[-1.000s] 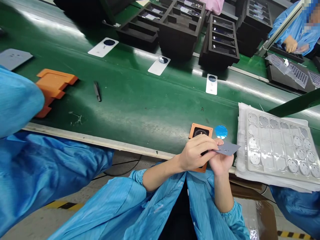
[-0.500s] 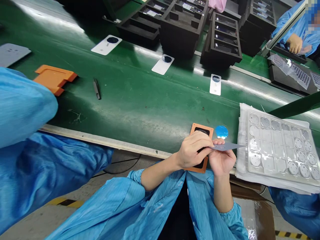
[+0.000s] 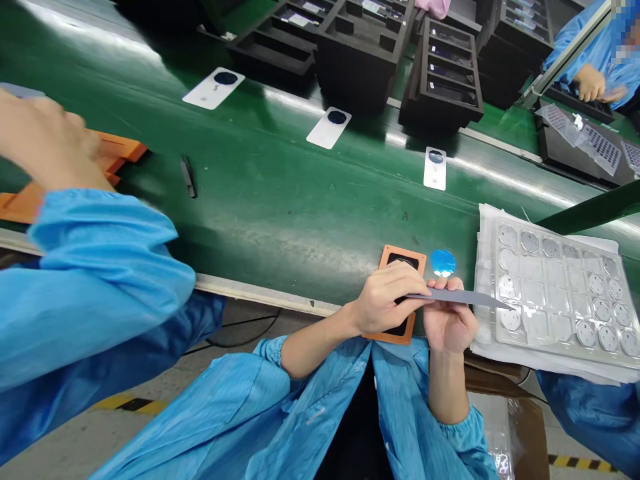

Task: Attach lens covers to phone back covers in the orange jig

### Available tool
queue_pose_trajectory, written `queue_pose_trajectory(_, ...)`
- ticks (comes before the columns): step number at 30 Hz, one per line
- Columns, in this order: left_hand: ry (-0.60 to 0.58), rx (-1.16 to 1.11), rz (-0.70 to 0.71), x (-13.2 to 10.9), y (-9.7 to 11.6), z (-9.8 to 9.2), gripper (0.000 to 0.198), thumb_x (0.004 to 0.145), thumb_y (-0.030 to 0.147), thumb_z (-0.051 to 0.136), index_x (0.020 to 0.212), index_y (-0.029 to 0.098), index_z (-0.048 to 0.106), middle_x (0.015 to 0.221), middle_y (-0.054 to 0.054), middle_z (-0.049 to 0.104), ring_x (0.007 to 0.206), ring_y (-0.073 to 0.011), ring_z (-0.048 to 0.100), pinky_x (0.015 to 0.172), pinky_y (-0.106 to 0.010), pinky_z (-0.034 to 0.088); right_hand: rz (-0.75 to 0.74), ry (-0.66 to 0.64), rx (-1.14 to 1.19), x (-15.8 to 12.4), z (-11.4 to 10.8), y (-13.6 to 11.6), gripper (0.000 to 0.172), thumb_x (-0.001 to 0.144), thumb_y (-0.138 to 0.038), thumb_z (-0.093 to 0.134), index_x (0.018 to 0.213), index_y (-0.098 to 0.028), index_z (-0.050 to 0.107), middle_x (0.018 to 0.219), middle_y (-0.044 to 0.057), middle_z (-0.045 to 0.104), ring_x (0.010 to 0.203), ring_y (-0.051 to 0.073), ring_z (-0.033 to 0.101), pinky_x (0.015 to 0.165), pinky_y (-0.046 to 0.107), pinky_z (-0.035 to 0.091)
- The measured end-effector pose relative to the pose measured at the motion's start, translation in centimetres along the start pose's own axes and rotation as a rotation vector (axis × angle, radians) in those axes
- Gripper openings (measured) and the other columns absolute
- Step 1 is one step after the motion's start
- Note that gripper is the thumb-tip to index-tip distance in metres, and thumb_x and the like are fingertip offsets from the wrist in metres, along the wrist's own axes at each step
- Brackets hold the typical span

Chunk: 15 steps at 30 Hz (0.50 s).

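Both my hands hold a thin grey phone back cover, tilted so that I see it almost edge-on. My left hand pinches its left end between thumb and fingers. My right hand is palm up under it, with fingertips curled up behind the far edge. Below my left hand lies an orange frame fixture with a dark inside, partly covered by the hand. A round blue film disc lies on the green surface just beyond my right fingertips.
A clear plastic tray with several round silver discs lies on white sheets at right. White covers with dark discs lie across the green belt. Dark tweezers lie at left, near a co-worker's hand. Black foam trays stand behind.
The grey cover has turned closer to edge-on and its free end reaches farther right. My right hand has shifted slightly right. At left, a co-worker's arm has come in over the orange fixture there.
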State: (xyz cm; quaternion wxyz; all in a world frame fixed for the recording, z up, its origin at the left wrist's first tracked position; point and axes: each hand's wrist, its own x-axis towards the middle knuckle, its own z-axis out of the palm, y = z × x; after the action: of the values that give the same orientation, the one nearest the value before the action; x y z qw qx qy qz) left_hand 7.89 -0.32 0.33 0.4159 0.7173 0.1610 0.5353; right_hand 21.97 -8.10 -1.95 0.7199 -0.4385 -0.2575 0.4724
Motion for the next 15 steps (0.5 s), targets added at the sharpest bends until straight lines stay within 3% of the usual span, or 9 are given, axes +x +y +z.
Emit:
queue_pose_trajectory(2, 0.119, -0.13, -0.22, 0.1, -0.2, -0.3, 0.01, 0.083, 0.024, 0.079, 0.078, 0.019, 0.072, 0.075, -0.003, 0.073, 0.071, -0.0167, 0.068, 0.071, -0.031, 0.056, -0.109, -0.054, -0.144, -0.2, -0.1, -0.1, 0.018, 0.083, -0.031, 0.053, 0.1, -0.028, 0.055, 0.094, 0.006, 0.06, 0.093, 0.024, 0.064, 0.081, 0.047, 0.056)
queue_pose_trajectory(5, 0.368, -0.575, -0.672, 0.6, -1.2, -1.1, 0.024, 0.077, 0.034, 0.084, 0.076, 0.016, 0.067, 0.074, -0.002, 0.07, 0.065, -0.0136, 0.065, 0.063, -0.026, 0.054, -0.271, -0.154, -0.371, -0.5, 0.2, -0.8, 0.044, 0.087, -0.042, 0.051, 0.128, -0.029, 0.048, 0.123, 0.015, 0.059, 0.104, 0.03, 0.066, 0.072, 0.046, 0.057)
queue_pose_trajectory(8, 0.509, -1.051, -1.001, 1.2, -2.4, -1.9, 0.015, 0.084, 0.027, 0.078, 0.084, 0.016, 0.067, 0.08, -0.001, 0.071, 0.065, -0.0112, 0.065, 0.062, -0.023, 0.055, -0.322, -0.207, -0.375, -0.5, 1.2, -1.7, 0.047, 0.088, -0.043, 0.055, 0.132, -0.027, 0.048, 0.128, 0.017, 0.057, 0.112, 0.032, 0.066, 0.069, 0.042, 0.059)
queue_pose_trajectory(12, 0.544, -1.305, -1.152, 1.4, -2.7, -2.0, 0.009, 0.095, 0.022, 0.066, 0.088, 0.017, 0.068, 0.08, -0.001, 0.071, 0.063, -0.0098, 0.064, 0.062, -0.023, 0.056, -0.293, -0.193, -0.352, -0.1, 3.0, -2.0, 0.034, 0.091, -0.033, 0.063, 0.123, -0.026, 0.055, 0.111, 0.011, 0.066, 0.101, 0.025, 0.069, 0.077, 0.039, 0.061)
queue_pose_trajectory(15, 0.525, -1.277, -1.122, 1.1, -2.4, -1.2, 0.008, 0.09, 0.023, 0.072, 0.09, 0.016, 0.067, 0.087, -0.003, 0.072, 0.074, -0.0115, 0.067, 0.071, -0.025, 0.058, -0.244, -0.174, -0.478, 0.0, 4.1, -1.2, 0.034, 0.09, -0.033, 0.069, 0.121, -0.023, 0.059, 0.11, 0.01, 0.069, 0.099, 0.022, 0.069, 0.083, 0.037, 0.06)
